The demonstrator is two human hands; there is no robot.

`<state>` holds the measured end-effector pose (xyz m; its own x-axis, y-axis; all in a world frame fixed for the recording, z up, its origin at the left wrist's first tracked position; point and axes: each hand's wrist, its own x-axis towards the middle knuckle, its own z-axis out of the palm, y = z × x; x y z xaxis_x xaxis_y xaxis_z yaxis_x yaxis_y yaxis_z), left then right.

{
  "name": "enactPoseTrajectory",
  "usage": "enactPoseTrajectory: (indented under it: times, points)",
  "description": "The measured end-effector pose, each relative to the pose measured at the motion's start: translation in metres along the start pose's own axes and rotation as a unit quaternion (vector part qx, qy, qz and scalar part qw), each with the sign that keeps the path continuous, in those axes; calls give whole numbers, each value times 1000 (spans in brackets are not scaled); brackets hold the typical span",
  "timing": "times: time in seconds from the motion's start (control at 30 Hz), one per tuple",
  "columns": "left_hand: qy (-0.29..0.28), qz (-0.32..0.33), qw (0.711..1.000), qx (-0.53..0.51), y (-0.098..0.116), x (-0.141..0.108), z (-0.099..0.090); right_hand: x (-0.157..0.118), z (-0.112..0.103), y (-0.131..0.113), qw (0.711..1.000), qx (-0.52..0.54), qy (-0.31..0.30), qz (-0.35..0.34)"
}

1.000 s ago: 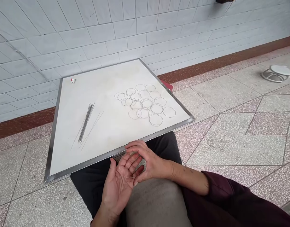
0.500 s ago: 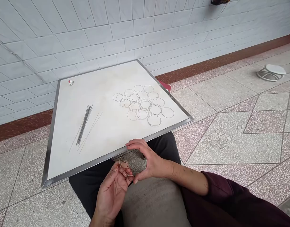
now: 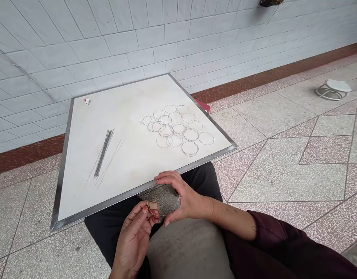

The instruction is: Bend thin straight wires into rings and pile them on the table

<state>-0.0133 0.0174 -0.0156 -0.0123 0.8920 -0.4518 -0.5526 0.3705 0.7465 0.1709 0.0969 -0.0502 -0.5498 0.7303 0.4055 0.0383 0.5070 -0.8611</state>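
Below the table's near edge, a thin wire ring [image 3: 147,197] is held between my hands. My left hand [image 3: 136,236] pinches its left side between thumb and fingertips, palm turned up. Curved like a C, my right hand [image 3: 188,199] grips the ring from the right, fingers at its top and thumb at its bottom. A small tan piece [image 3: 153,205] shows by my left fingertips; what it is I cannot tell. On the white table [image 3: 129,100] lie several overlapping wire rings [image 3: 190,148] at the right and a bundle of straight wires [image 3: 103,155] at the left.
A small red and white object [image 3: 87,101] sits near the table's far left corner. The table's metal rim [image 3: 143,188] runs just above my hands. A grey cushion-like surface [image 3: 190,248] is beneath them. A white-topped stool [image 3: 334,89] stands on the floor at right.
My left hand has shifted slightly, and its fingers have closed from a looser, more open pose to a pinch on the ring's left side. My right hand has stayed in place.
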Motion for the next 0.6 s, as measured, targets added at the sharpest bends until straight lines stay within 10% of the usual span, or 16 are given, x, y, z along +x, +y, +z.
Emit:
enactPoseTrajectory:
  times: [0.6]
  points:
    - [48,8,998,48,-2,2,-3,0,0,0,1000,-8,-15,-4]
